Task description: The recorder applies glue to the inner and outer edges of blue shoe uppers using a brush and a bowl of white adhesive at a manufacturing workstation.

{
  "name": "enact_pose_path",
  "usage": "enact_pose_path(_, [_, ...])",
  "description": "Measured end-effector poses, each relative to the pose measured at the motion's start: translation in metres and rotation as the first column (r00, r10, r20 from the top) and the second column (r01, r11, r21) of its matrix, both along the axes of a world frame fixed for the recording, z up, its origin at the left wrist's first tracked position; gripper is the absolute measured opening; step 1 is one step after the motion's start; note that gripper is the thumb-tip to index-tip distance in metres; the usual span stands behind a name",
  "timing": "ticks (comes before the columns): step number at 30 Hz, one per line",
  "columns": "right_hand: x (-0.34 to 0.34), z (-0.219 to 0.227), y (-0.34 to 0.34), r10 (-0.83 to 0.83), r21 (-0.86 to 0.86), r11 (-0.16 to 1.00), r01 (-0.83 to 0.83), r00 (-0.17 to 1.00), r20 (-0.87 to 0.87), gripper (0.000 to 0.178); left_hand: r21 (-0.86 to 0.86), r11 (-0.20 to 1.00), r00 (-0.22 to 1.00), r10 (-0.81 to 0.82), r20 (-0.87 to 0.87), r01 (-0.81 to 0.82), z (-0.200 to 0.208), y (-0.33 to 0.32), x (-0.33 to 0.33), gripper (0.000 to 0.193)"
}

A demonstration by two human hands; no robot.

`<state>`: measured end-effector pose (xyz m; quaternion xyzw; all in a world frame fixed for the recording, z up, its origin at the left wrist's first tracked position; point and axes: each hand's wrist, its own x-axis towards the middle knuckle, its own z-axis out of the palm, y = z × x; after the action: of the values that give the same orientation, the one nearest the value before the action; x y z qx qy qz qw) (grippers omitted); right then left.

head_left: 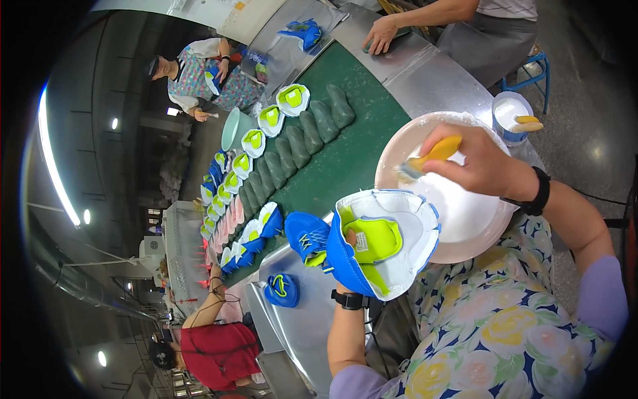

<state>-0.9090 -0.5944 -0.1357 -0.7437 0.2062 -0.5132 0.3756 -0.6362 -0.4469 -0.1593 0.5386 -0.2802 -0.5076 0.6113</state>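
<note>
My left hand (350, 236), mostly hidden, is closed on a shoe upper (405, 269). Its blue outside faces left, and its white underside and bright yellow-green lining are turned up. Gripped in my right hand (473, 158) is a brush (435, 154) with a yellow handle, its bristles blurred by motion. The brush is over a pale pink basin (392, 158) holding white liquid (458, 216). The held upper overlaps the basin's near-left side. Against it on the left is another blue upper (307, 233).
A green conveyor belt (362, 100) carries dark shoe lasts (323, 121) and rows of uppers (293, 100). A blue upper (282, 290) lies on the metal table. Beyond the basin stands a tub (510, 110) with a yellow-handled brush. Co-workers sit across the belt and at the left.
</note>
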Motion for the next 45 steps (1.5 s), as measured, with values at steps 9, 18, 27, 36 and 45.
enact_pose_path(9, [0.003,-0.006,0.005,0.141,-0.185,0.954,-0.234,0.900,-0.413,0.013,-0.014,0.999,0.999,0.043,-0.008,-0.043,-0.017,0.001,0.012,0.038])
enact_pose_path(18, [0.030,-0.003,-0.019,0.055,0.328,0.945,0.013,0.979,-0.195,0.022,0.010,0.998,0.990,0.064,0.122,-0.066,-0.051,-0.005,0.057,0.041])
enact_pose_path(27, [-0.011,-0.022,-0.007,0.043,0.662,0.749,0.020,0.996,-0.079,0.012,-0.033,0.949,0.934,0.316,0.166,-0.315,-0.041,-0.080,0.259,0.045])
enact_pose_path(36, [-0.021,-0.033,-0.009,0.007,0.690,0.692,0.209,0.955,-0.297,0.011,0.186,0.573,0.509,0.477,0.716,-0.798,-0.084,-0.086,0.416,0.061])
enact_pose_path(45, [0.024,-0.032,-0.024,0.204,0.636,0.762,0.122,0.887,-0.414,0.018,0.333,0.907,-0.175,-0.296,0.939,0.257,-0.058,0.014,0.226,0.057])
